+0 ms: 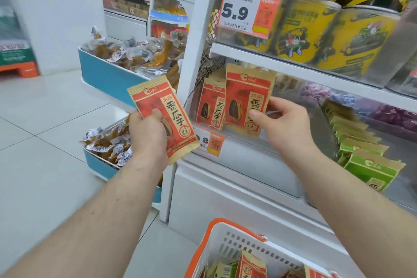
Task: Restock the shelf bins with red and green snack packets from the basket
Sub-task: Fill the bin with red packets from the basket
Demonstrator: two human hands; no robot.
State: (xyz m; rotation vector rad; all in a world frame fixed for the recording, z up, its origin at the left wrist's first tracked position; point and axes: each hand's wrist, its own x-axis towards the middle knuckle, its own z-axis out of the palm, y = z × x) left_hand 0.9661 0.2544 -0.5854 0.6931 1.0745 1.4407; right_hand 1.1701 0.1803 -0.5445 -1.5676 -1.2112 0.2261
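My left hand (147, 135) grips a red snack packet (162, 115) by its lower half, tilted, in front of the shelf post. My right hand (284, 124) pinches another red packet (244, 99) upright at the front of the clear shelf bin (282, 149), beside a red packet (212, 106) standing in the bin. Green packets (370, 165) stand in a row in the bin to the right. The white basket with an orange rim (209, 244) sits below, holding several red and green packets (250, 266).
Yellow canisters (327, 36) fill the shelf above, behind a 5.9 price tag (243, 12). Blue bins of clear-wrapped snacks (133, 56) stand to the left, with another low bin (108, 144) near the floor. White floor tiles (45, 131) spread left.
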